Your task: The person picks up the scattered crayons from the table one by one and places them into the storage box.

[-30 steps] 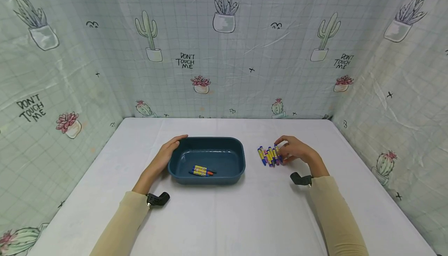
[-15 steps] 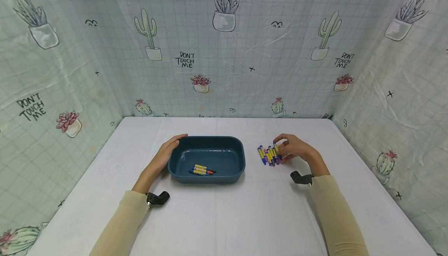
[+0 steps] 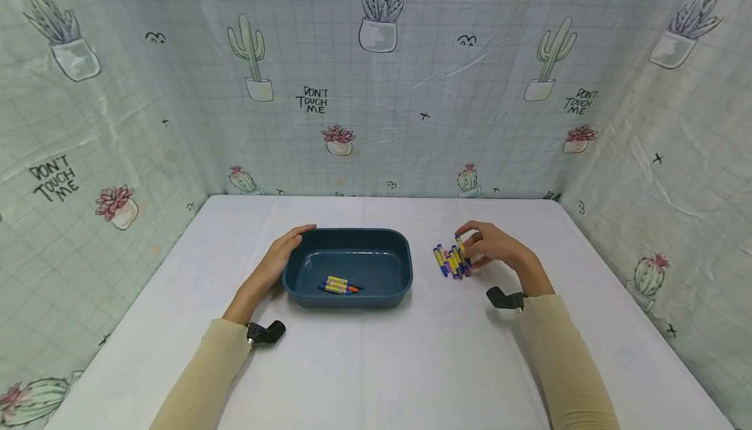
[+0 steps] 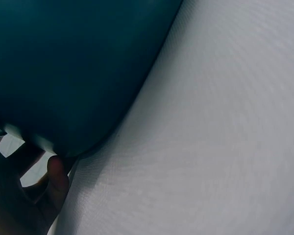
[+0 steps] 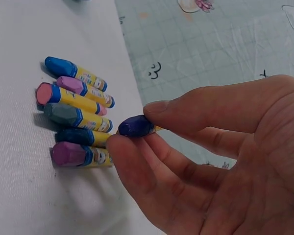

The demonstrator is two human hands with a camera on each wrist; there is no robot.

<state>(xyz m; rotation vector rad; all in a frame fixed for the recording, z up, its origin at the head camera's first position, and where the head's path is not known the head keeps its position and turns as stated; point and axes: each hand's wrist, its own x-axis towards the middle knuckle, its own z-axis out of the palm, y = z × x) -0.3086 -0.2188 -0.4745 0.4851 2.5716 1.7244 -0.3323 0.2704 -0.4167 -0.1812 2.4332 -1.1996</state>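
Observation:
A dark blue crayon (image 5: 135, 126) in a yellow wrapper is pinched between the thumb and fingers of my right hand (image 3: 492, 246), raised just over the right end of a row of crayons. That row (image 3: 449, 263) lies on the white cloth; the right wrist view shows blue, pink, grey-green and purple tips (image 5: 71, 154). My left hand (image 3: 277, 257) rests along the left outer side of a dark teal tray (image 3: 346, 302), fingers extended toward its far corner. Inside the tray, near its front, lie several crayons (image 3: 337, 284). In the left wrist view, fingers (image 4: 57, 176) touch the tray wall (image 4: 78, 63).
White cloth (image 3: 364, 371) covers the table. Behind and on both sides hang pale curtains (image 3: 423, 149) with cactus prints. The tray stands left of the crayon row, with a strip of cloth between them. Each wrist wears a black camera mount (image 3: 267, 333).
My right hand has lifted the dark blue crayon slightly off the row and shifted a little to the left. The left hand and the tray have stayed in place.

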